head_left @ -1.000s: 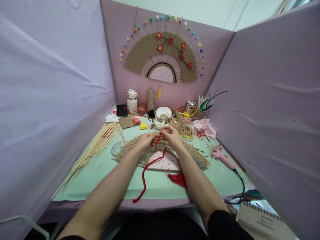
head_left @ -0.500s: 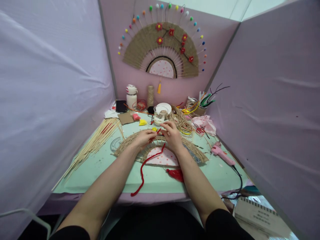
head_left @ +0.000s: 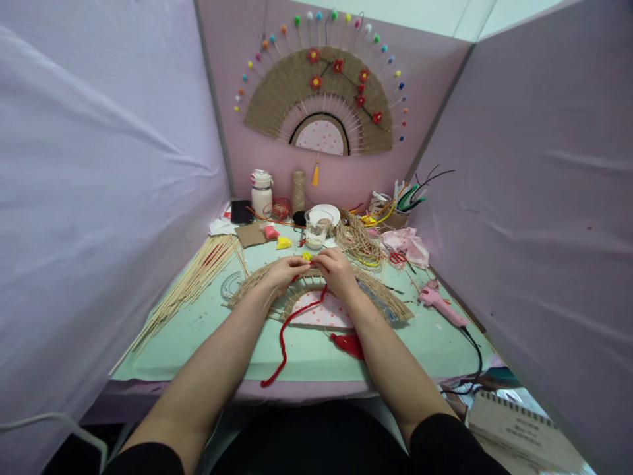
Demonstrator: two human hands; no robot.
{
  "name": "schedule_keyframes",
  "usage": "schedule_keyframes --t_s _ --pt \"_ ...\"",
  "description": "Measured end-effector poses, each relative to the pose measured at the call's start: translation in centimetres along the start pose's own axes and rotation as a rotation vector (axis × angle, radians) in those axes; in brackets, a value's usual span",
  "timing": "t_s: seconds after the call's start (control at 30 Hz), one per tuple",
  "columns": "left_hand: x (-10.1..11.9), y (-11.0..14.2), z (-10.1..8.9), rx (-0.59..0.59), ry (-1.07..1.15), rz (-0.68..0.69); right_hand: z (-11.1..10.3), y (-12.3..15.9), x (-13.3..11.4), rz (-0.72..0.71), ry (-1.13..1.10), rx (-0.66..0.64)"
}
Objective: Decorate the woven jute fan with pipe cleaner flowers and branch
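Over the twine-covered fan point(head_left: 388, 300) on the table, my left hand point(head_left: 285, 274) and my right hand point(head_left: 337, 270) meet with fingertips pinched. Between them is a short red pipe cleaner point(head_left: 311, 262), mostly covered by the fingers. A longer red pipe cleaner point(head_left: 283, 343) curves across the fan's pink dotted half-circle point(head_left: 321, 310) and down to the table's front edge. Just beyond my fingertips sits a small yellow piece point(head_left: 306, 255). A red tassel point(head_left: 347, 344) lies below the fan, near my right forearm.
Thin wooden sticks point(head_left: 185, 284) spread along the left, beside a protractor point(head_left: 231, 285). On the right lie a pink glue gun point(head_left: 442, 305) with its black cord and red scissors point(head_left: 395, 256). Behind stand a white bottle point(head_left: 262, 193), a twine spool point(head_left: 298, 190) and a clear cup point(head_left: 316, 231).
The short red pipe cleaner, hanging visibly from my fingers earlier, is now mostly hidden between them. My right fingers have lowered and closed toward my left fingertips.
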State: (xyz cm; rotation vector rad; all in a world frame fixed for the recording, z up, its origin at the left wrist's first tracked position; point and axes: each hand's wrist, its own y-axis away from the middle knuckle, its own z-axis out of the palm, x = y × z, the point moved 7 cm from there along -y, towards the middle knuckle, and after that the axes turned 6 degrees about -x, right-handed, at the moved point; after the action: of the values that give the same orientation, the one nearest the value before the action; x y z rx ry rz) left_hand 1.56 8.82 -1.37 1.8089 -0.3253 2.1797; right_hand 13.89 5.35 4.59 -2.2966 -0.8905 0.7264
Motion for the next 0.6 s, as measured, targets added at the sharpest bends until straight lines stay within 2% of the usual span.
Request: schedule_keyframes --t_s 0.23,0.5,0.6 --pt "0.3 0.1 -0.2 0.067 -0.066 0.022 0.0 0.0 0.3 0.059 -0.116 0.011" --pt "0.8 0.2 0.0 0.060 0.040 0.078 1.6 0.7 2.1 0.455 -0.697 0.038" --pt "0.9 0.3 0.2 0.052 0.101 0.077 2.1 0.8 2.2 0.550 -0.847 0.033"
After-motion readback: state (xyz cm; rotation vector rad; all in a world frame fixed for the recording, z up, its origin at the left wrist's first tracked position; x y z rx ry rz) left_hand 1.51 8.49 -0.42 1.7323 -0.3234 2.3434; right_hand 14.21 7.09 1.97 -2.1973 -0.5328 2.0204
